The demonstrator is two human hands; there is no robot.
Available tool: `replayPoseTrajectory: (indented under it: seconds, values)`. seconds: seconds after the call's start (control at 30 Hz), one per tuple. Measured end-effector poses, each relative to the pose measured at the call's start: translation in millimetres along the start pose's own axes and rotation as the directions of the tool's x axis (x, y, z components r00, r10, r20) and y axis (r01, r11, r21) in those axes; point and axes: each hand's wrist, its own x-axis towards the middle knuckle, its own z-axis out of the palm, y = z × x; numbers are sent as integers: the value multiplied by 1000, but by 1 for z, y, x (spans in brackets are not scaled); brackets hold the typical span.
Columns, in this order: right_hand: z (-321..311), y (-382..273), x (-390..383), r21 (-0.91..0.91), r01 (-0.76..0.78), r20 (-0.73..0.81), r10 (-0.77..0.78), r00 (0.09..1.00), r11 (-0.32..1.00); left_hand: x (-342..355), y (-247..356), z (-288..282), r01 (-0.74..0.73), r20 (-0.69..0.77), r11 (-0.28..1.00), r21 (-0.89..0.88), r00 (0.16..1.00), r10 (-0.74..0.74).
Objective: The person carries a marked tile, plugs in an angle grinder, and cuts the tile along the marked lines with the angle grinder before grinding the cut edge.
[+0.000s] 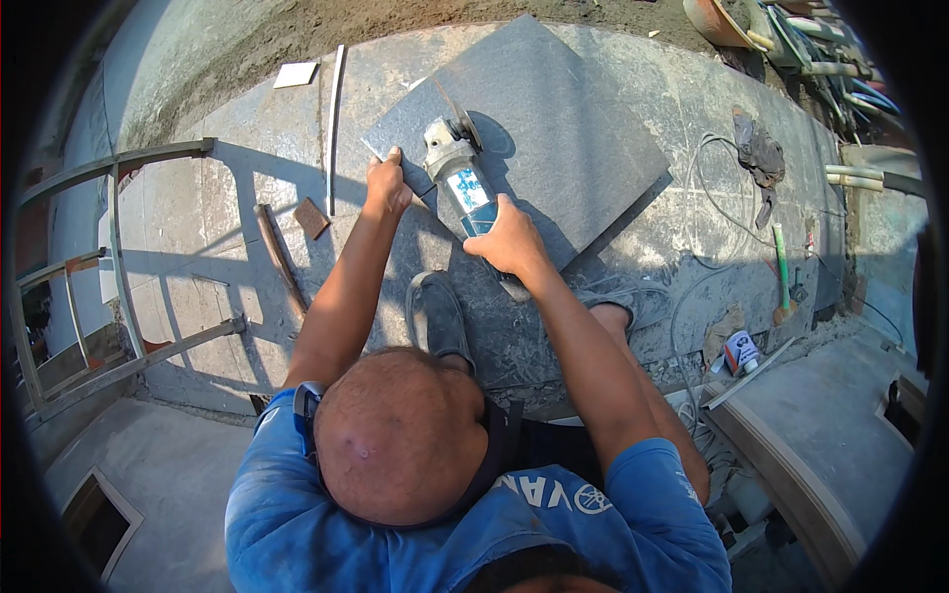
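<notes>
A large square dark grey tile [583,128] lies turned cornerwise on the dusty paved floor in front of me. My left hand [388,185] grips its left corner, thumb near the top edge. In my right hand [509,237] is an angle grinder [457,176], held round its blue-green body. The grinder's disc stands nearly on edge over the tile's left part and casts a rounded shadow on it. Whether the disc touches the tile or spins, I cannot tell. My shoes [437,314] are by the tile's near side.
A metal frame [117,212] stands at left, near a wooden stick [281,259], a brown offcut [311,218] and a pale strip [336,128]. To the right are a looping cable [698,158], dark cloth [759,153], green-handled tool [781,265] and white bottle [739,351]. Pipes [835,67] crowd the far right.
</notes>
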Motion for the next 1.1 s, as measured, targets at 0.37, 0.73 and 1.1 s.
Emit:
replayPoseTrajectory:
  seconds: [0.37,0.73,1.1]
  values:
    - [4,-10,19,-6,6,-35,-6,999,1000,-4,3,3,-20,20,1000,9,1000,20]
    - [-6,-35,36,29,-13,37,12,999,999,-15,11,10,23,4,999,-50,1000,-23]
    - [-3,-54,64,-27,-9,-6,9,1000,1000,-18,13,11,15,5,999,-45,1000,-15]
